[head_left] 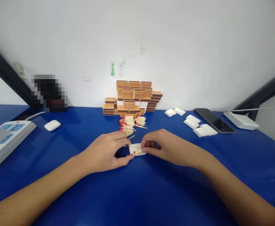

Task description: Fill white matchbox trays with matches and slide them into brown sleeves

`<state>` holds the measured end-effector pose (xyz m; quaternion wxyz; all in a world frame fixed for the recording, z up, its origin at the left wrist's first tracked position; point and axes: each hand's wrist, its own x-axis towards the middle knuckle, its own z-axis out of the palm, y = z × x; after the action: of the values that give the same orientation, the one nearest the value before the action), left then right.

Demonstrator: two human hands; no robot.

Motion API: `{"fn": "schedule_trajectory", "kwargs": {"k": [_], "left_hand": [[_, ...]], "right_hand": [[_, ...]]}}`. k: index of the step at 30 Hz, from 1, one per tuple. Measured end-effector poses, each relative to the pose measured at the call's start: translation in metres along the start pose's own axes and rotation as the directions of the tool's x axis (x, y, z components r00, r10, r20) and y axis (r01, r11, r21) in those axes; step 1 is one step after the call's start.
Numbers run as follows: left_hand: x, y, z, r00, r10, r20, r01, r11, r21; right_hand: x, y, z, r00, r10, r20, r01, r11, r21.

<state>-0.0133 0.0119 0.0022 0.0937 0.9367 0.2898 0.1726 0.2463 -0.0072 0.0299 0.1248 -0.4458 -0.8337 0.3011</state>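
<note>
A small white matchbox tray (135,146) lies on the blue table between my hands, with a few red-tipped matches (137,152) in it. My left hand (109,151) grips the tray's left end between thumb and fingers. Over the right end, my right hand (163,147) pinches the matches by their plain ends, its fingertips hiding part of the tray. Just behind lies a loose pile of red-headed matches (128,124), and a smaller heap of matches (140,121) sits to its right.
Stacked matchboxes (128,93) stand against the wall. Several white trays (204,130) lie to the right, near a phone (214,120) and a white box (241,120). On the left are a white earbud case (52,125) and a power strip (21,131).
</note>
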Motion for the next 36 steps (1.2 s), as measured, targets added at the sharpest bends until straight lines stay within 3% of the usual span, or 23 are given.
{"fn": "schedule_trajectory", "kwargs": {"k": [5, 11, 17, 22, 36], "left_hand": [[-0.001, -0.001, 0.0, 1.0, 0.007, -0.005, -0.006, 1.0, 0.014], [-0.001, -0.002, 0.003, 1.0, 0.011, -0.006, -0.011, 1.0, 0.029], [-0.002, -0.001, 0.002, 0.999, 0.029, -0.014, -0.028, 0.999, 0.037], [-0.002, -0.002, 0.002, 0.999, 0.027, -0.016, -0.027, 0.999, 0.048], [-0.002, -0.003, 0.001, 1.0, 0.022, -0.012, -0.021, 0.998, 0.056]], "right_hand": [[0.002, -0.001, 0.005, 0.999, 0.024, -0.042, -0.023, 0.999, 0.029], [0.0, -0.001, 0.005, 0.997, -0.031, -0.069, 0.03, 0.999, -0.016], [-0.003, 0.003, -0.003, 1.0, 0.012, -0.001, -0.012, 1.0, -0.021], [-0.002, 0.003, 0.003, 1.0, 0.013, 0.013, -0.013, 1.0, -0.026], [-0.002, -0.001, 0.008, 1.0, -0.02, -0.003, 0.02, 0.999, -0.042]]}}
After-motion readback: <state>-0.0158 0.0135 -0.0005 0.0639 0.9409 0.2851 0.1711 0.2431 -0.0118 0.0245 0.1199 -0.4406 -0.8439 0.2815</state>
